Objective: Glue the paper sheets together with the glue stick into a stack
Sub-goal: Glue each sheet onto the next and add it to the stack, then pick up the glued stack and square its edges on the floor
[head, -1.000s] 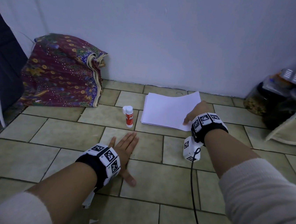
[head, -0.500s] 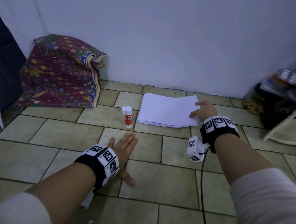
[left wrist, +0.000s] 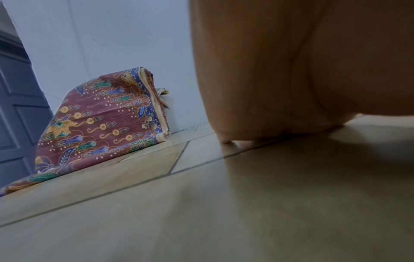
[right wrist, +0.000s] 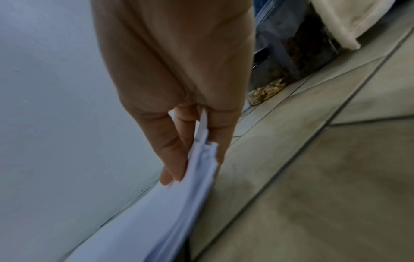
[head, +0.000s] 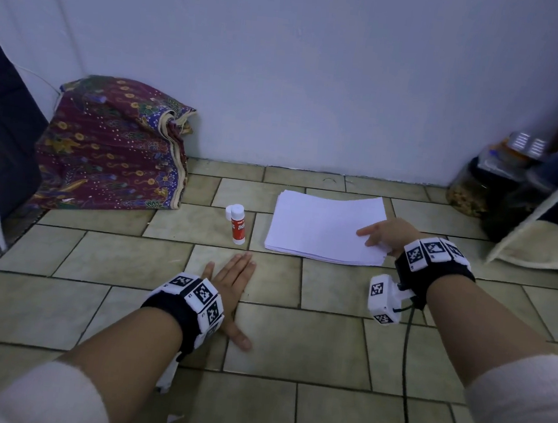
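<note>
- Paper sheets, earlier lifted at their right corner, are lying flatter now on the far tiles; the right hand is pinching their right edge, so separating one sheet looks under way.
- Glue stick is standing untouched, just left.
- Left hand is resting flat, fingers straight, on open near floor.

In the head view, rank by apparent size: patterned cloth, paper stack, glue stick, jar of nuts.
Largest to smallest:
1. Patterned cloth
2. Paper stack
3. Jar of nuts, partly hidden, so its rank is less sure
4. Glue stick
</note>
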